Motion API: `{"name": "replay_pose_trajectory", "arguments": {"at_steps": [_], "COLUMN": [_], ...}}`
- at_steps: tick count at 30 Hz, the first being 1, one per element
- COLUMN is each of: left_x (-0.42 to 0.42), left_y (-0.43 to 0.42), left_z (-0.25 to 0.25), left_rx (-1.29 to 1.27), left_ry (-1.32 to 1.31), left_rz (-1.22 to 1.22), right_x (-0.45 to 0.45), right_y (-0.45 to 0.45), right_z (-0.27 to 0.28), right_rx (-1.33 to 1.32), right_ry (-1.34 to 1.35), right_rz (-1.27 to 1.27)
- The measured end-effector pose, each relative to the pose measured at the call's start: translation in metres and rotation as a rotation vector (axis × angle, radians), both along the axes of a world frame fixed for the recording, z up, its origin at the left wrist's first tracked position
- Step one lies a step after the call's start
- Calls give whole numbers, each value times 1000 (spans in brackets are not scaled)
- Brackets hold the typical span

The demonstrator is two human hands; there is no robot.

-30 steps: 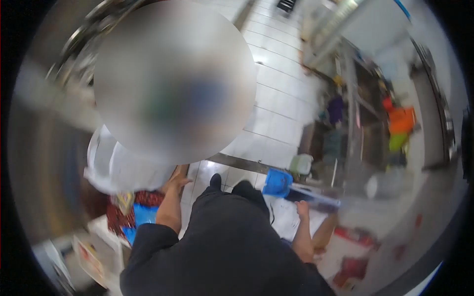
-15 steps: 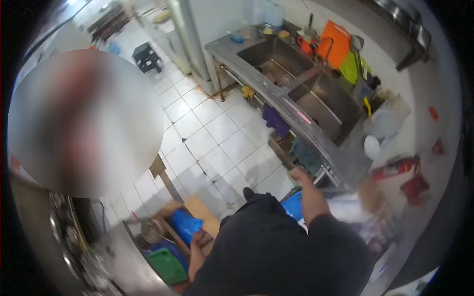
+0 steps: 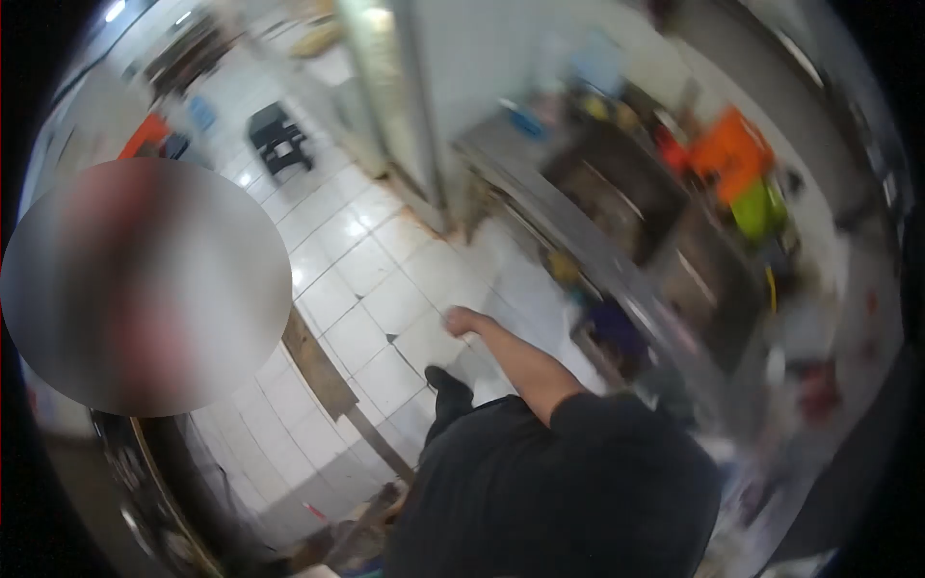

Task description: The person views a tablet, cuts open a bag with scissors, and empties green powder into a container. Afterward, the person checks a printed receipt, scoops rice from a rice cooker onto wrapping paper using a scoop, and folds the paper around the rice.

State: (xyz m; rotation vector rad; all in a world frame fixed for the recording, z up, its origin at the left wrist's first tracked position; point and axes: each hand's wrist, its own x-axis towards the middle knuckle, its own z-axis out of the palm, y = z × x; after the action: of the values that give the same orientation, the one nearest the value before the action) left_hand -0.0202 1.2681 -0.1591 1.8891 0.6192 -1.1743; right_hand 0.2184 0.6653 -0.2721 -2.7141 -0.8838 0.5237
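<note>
Floor [image 3: 397, 297] glare, motion blur, dark corners

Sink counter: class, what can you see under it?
Under the sink counter, near its front edge, a blurred purple item and a yellowish item show. The countertop covers whatever lies deeper.

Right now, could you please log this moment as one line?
right hand: above tiled floor, grip unclear | left hand: not in view | black stool: on floor ahead | sink counter: at right

White tiled floor [image 3: 400, 299], black stool [image 3: 279, 138] standing on it; metal sink counter [image 3: 564, 217], blurred blue thing [image 3: 525, 120] on far end
</note>
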Motion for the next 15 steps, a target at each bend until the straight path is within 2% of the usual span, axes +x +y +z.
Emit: {"name": "replay_pose_trajectory", "arguments": {"at_steps": [1, 2, 3, 4, 5, 6, 7, 8, 10, 11, 12, 13, 15], "left_x": [29, 63, 102, 147, 200, 261, 324, 395, 526, 589, 637, 687, 760], "left_y": [3, 5, 9, 6, 3, -5, -19, -20, -38, -49, -59, -64, -61], "left_z": [-4, -13, -23, -29, -39, -42, -26, -39, -15, 15, 50, 61, 73], "left_rx": [4, 14, 26, 34, 22, -12, -181, -267, -296, -269, -246, -238, -167], "left_ry": [-2, -10, -27, -67, -144, -248, -470, -498, -648, -672, -684, -707, -686], "left_rz": [31, 44, 32, 10, 12, 47, 290, 349, 315, 287, 260, 303, 170], "right_x": [5, -11, -28, -44, -58, -46, -46, -37, -7, 15, -4, 82, 221], "right_y": [-30, -57, -85, -113, -130, -144, -153, -161, -181, -194, -235, -209, -188], "right_z": [-65, -72, -75, -80, -9, 26, 43, 57, 61, 55, 33, 58, 68], "right_rx": [-142, 29, 400, 688, 709, 698, 704, 711, 664, 621, 624, 489, 421], "right_ry": [198, 480, 746, 811, 765, 763, 783, 811, 903, 949, 748, 1084, 1164], "right_rz": [-3, -337, -820, -1230, -1227, -1371, -1469, -1537, -1548, -1474, -763, -1530, -1684]}}
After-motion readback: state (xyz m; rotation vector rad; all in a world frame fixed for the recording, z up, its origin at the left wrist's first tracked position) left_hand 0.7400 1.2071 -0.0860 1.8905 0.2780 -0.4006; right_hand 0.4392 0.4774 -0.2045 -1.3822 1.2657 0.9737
